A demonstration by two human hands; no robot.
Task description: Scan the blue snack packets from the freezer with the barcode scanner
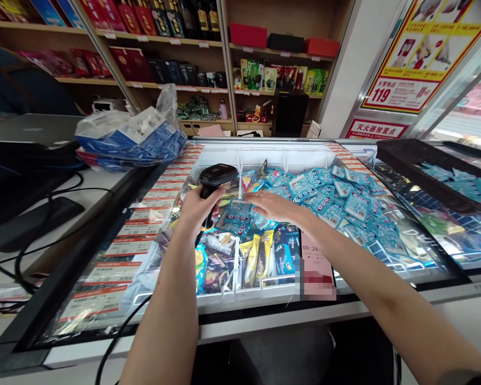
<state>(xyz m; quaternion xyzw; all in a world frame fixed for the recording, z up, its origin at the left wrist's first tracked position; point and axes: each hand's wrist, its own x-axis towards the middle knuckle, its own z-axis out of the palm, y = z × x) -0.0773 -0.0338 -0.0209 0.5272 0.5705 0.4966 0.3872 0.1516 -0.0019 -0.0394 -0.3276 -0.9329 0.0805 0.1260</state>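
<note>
A black handheld barcode scanner (216, 175) is upright in my left hand (200, 208), with my fingers wrapped round its handle and its head pointing right. My right hand (270, 206) reaches in from the right, palm down, with its fingers stretched out over small blue packets. One blue packet (235, 215) lies between the two hands, close to my right fingertips; whether they touch it I cannot tell. A large pile of blue packets (336, 195) spreads over the freezer's glass top (144, 230) to the right. The underside of my right hand is hidden.
A phone (316, 256) showing a timer lies below my right forearm. Ice creams (264, 254) show through the glass. A dark basket (444, 174) with blue packets stands right. Plastic-wrapped blue boxes (132, 136), a laptop (28, 131) and cables occupy the left. Stocked shelves (164, 40) stand behind.
</note>
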